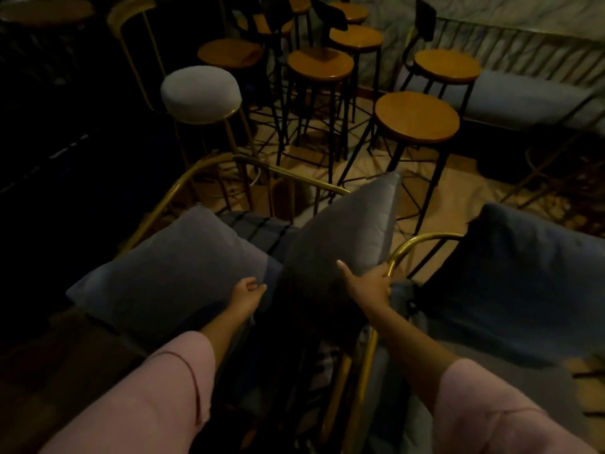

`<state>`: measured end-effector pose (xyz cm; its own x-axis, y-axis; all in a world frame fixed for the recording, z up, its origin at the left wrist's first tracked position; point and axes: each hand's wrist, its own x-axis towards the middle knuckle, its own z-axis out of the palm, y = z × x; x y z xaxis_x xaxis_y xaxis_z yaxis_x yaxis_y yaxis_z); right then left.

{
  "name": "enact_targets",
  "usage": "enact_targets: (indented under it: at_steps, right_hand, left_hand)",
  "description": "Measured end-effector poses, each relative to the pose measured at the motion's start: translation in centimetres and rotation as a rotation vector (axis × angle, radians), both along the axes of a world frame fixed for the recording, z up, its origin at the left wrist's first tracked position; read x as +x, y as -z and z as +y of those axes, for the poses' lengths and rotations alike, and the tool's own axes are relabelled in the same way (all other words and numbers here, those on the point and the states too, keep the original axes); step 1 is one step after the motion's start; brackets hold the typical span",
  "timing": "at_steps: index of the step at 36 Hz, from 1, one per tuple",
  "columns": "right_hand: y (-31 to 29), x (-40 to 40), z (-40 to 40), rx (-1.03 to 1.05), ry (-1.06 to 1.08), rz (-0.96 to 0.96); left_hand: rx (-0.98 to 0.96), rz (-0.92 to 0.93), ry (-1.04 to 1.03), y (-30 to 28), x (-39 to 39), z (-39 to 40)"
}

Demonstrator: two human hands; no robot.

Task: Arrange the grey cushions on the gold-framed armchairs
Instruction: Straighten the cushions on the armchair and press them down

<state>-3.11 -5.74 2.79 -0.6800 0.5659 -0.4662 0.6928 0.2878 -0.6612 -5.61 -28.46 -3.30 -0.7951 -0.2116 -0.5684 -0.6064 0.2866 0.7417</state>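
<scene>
Left hand: arm extended, fingers pinching corner of flat grey fabric cushion.
Right hand: thumb spread, gripping upright grey fabric cushion, 3 o'clock of the flat one.

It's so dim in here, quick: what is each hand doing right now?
Left hand: pinches a corner of the left grey cushion.
Right hand: grips the edge of the upright grey cushion.

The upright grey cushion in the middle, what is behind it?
Behind the upright cushion run the armchair's gold back rail and, farther off, a wooden stool. Where the rail continues behind the cushion is covered.
</scene>
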Motion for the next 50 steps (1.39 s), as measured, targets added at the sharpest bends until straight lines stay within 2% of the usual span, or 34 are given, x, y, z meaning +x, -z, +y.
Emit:
enact_targets:
  at_steps: [9,19,26,34,38,44,50]
  right_hand:
    - [2.9,-0.4,-0.1,0.172,0.071,0.004]
    - [2.8,0.9,1.4,0.248,0.095,0.261]
    - [0.0,6.9,6.7,0.097,0.062,0.367]
    - [0.7,13.5,12.7,-0.047,0.107,0.327]
    - [1.5,15.4,13.7,-0.112,0.134,0.317]
    - [1.8,19.8,15.3,-0.233,0.157,0.312]
    - [1.8,28.7,19.7,-0.357,0.288,0.230]
  left_hand:
    - [0.066,-0.155,0.145,4.4,-5.3,2.4]
    - [0.187,-0.204,0.263,5.0,-5.8,3.8]
    - [0.215,-0.202,0.280,3.0,-7.2,5.2]
    - [0.291,-0.214,0.201,2.2,-6.9,6.6]
    - [0.400,-0.251,0.237,2.7,-6.6,6.3]
    - [0.301,-0.235,0.253,0.6,-4.7,7.3]
    - [0.375,-0.218,0.320,-0.4,0.0,11.5]
